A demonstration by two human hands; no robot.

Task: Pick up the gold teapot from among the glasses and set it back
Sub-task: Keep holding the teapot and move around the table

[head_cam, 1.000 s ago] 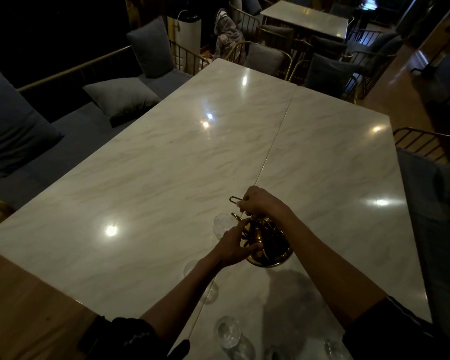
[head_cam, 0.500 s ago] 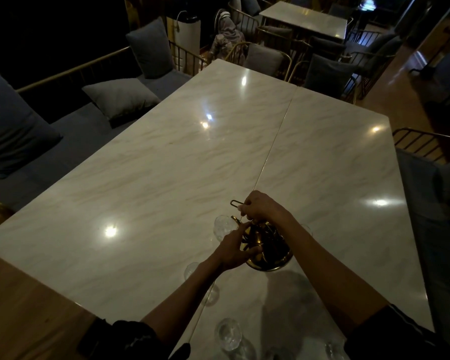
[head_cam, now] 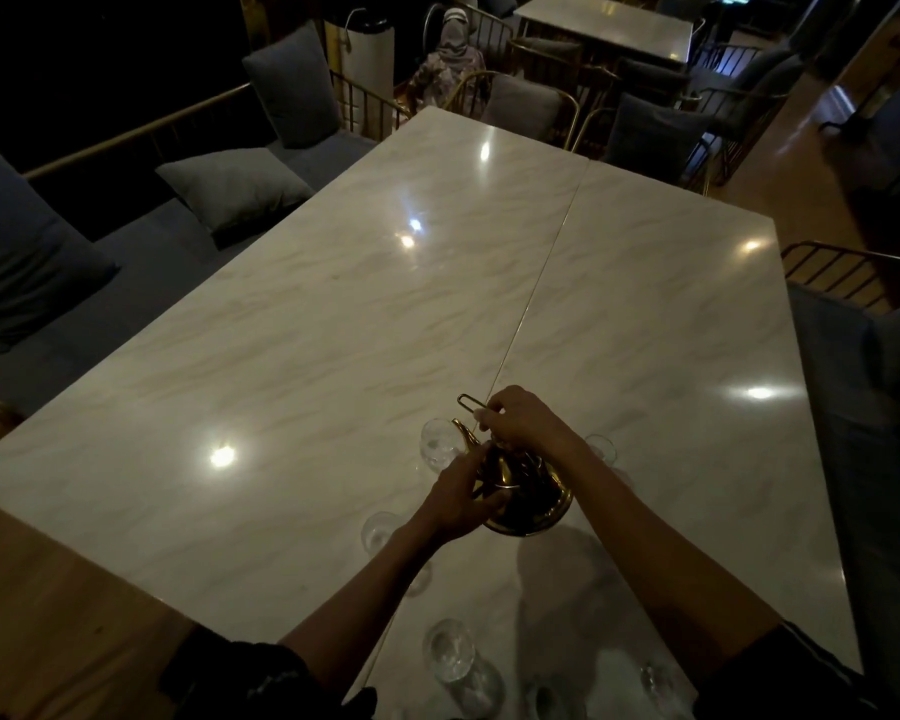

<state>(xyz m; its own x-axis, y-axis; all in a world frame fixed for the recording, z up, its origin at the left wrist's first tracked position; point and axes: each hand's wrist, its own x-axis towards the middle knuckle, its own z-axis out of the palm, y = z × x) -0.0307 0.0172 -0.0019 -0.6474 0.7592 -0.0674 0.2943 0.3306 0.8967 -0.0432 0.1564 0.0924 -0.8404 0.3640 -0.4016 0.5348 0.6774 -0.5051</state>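
The gold teapot [head_cam: 533, 504] is low over the marble table [head_cam: 333, 356], near its front, among clear glasses. My right hand [head_cam: 520, 423] pinches the thin gold wire handle [head_cam: 470, 402] at the top of the pot. My left hand [head_cam: 463, 496] grips the pot's left side, thumb and fingers curled round the body by the spout. One glass [head_cam: 437, 444] stands just left of the spout, another [head_cam: 601, 449] behind my right wrist. Whether the pot's base touches the table is hidden by shadow.
More glasses stand nearer me: one [head_cam: 380, 530] under my left forearm, one [head_cam: 450, 654] at the front edge. A wooden surface [head_cam: 48, 615] borders the table on the left. Cushioned benches and gold-framed chairs surround it. A person sits at the far end.
Both hands and the teapot have stayed almost in place, drifting slightly toward me; the grip on handle and body is unchanged.
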